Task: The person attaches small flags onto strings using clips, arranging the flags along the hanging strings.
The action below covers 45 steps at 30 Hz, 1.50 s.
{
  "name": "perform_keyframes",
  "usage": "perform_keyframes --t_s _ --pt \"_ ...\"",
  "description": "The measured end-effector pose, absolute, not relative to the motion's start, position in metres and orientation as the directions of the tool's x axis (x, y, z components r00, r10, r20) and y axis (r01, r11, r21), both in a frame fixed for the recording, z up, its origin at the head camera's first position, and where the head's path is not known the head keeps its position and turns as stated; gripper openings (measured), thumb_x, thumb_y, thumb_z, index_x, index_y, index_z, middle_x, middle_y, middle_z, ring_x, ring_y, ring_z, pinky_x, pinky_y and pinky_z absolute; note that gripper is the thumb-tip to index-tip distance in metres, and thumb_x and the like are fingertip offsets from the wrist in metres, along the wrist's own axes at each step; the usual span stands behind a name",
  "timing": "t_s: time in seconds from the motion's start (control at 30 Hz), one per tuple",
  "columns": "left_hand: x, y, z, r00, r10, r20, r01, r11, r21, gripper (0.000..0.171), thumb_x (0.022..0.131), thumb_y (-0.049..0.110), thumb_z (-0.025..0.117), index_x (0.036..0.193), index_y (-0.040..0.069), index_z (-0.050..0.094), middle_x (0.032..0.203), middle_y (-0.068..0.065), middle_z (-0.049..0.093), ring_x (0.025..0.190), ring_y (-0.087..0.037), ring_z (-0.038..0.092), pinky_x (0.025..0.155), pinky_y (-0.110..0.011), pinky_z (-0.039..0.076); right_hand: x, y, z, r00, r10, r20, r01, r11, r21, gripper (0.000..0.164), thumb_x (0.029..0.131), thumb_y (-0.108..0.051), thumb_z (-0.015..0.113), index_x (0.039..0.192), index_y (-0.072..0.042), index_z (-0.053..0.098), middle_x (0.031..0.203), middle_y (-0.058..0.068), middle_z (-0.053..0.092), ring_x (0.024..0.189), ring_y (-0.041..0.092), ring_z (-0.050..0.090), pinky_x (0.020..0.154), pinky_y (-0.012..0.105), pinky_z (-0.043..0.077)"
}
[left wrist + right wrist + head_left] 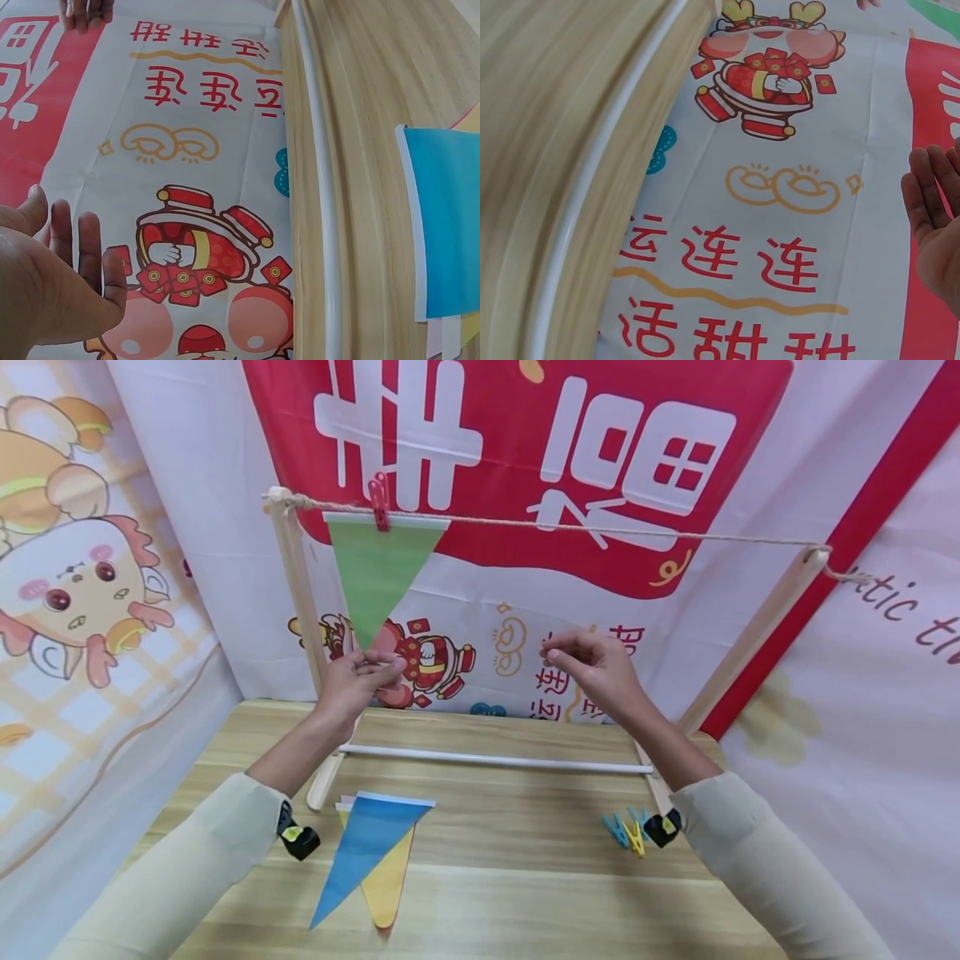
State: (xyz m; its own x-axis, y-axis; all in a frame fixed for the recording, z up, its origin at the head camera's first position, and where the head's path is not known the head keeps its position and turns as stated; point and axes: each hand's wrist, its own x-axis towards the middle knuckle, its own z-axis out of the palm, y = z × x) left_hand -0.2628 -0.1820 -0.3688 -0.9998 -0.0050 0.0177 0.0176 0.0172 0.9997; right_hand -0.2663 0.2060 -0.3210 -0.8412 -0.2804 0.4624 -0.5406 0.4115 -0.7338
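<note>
A green pennant (381, 568) hangs from the twine (510, 522), held by a red clothespin (379, 502) at its white top edge. Just at the pennant's lower tip in the head view is my left hand (360, 681); whether it touches the tip cannot be told. Its fingers are loosely bent, with nothing seen between them in the left wrist view. My right hand (596, 668) hovers below the twine on the right, fingers relaxed and holding nothing. A blue pennant (378, 839) lies over a yellow pennant (390, 877) on the table (510, 902).
Wooden posts, left (294, 577) and right (757, 635), carry the twine. A white rod (495, 760) joins their feet. Blue and yellow clothespins (634, 839) lie near the right foot. Behind stands a printed cloth backdrop (480, 610).
</note>
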Motion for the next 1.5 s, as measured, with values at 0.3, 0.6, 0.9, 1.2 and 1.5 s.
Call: perform_keyframes --t_s 0.3,0.6,0.9,1.2,1.5 --pt "-0.263 -0.183 -0.374 -1.000 0.009 0.016 0.016 0.028 0.999 0.029 0.109 0.028 0.079 0.127 0.008 0.068 0.093 0.015 0.081 0.086 -0.002 0.080 0.084 -0.021 0.067 -0.264 0.218 -0.332 -0.850 -0.269 0.453 -0.527 0.435 -0.730 0.019 0.110 -0.022 0.077 0.122 -0.009 0.084 0.118 0.014 0.084 0.095 0.012 0.074 0.079 0.019 0.061" --pt "-0.264 -0.185 -0.380 -1.000 0.001 -0.004 -0.004 0.095 0.995 0.029 0.108 0.033 0.080 0.125 0.011 0.070 0.099 0.015 0.079 0.091 -0.001 0.077 0.087 -0.019 0.065 -0.261 0.233 -0.348 -0.871 -0.244 0.427 -0.492 0.444 -0.749 0.020 0.110 -0.020 0.076 0.121 -0.006 0.084 0.113 0.017 0.085 0.092 0.011 0.074 0.074 0.017 0.057" --pt "-0.263 -0.185 -0.393 -0.999 0.026 -0.029 -0.023 0.197 0.980 0.037 0.111 0.034 0.076 0.133 0.005 0.070 0.106 0.008 0.082 0.099 -0.006 0.077 0.088 -0.021 0.063 -0.254 0.248 -0.372 -0.905 -0.229 0.358 -0.425 0.488 -0.762 0.020 0.112 -0.023 0.075 0.119 -0.007 0.085 0.114 0.016 0.086 0.091 0.003 0.073 0.076 0.017 0.058" --pt "-0.256 -0.188 -0.405 -0.998 0.056 -0.023 -0.009 0.232 0.973 0.037 0.110 0.034 0.078 0.131 0.004 0.071 0.106 0.003 0.083 0.099 -0.013 0.079 0.087 -0.023 0.061 -0.250 0.253 -0.391 -0.922 -0.211 0.324 -0.386 0.455 -0.802 0.018 0.110 -0.018 0.077 0.119 -0.004 0.084 0.115 0.020 0.085 0.097 0.005 0.079 0.085 0.016 0.063" --pt "-0.256 -0.188 -0.415 -1.000 0.030 -0.006 0.001 0.222 0.975 0.034 0.110 0.035 0.078 0.126 0.005 0.074 0.101 0.005 0.081 0.095 -0.010 0.078 0.086 -0.023 0.062 -0.244 0.261 -0.404 -0.919 -0.227 0.322 -0.392 0.450 -0.802 0.015 0.109 -0.015 0.078 0.117 -0.005 0.084 0.118 0.017 0.085 0.097 0.008 0.078 0.083 0.016 0.063"
